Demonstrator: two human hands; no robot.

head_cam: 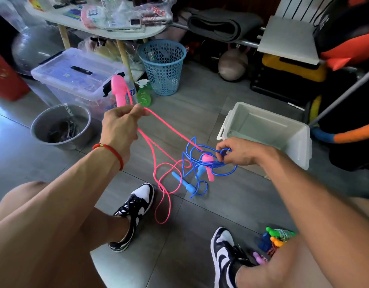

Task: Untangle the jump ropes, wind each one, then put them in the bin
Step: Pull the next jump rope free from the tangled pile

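My left hand (121,123) is raised and pinches the pink jump rope (161,190) beside one pink handle (118,90), which sticks up above the fingers. The pink cord runs down to the floor in loops and into a tangle with the blue jump rope (200,163). My right hand (237,152) pinches a loop of the blue cord at the tangle. The second pink handle (208,166) hangs inside the blue loops. Two blue handles (182,181) lie on the floor below. The white bin (300,142) stands just behind my right hand.
More wound ropes with coloured handles (277,240) lie by my right shoe. A metal bowl (61,125), a clear storage box (75,73), a green spray bottle (144,94) and a blue mesh basket (162,65) stand behind. My shoes (135,208) rest on grey floor tiles.
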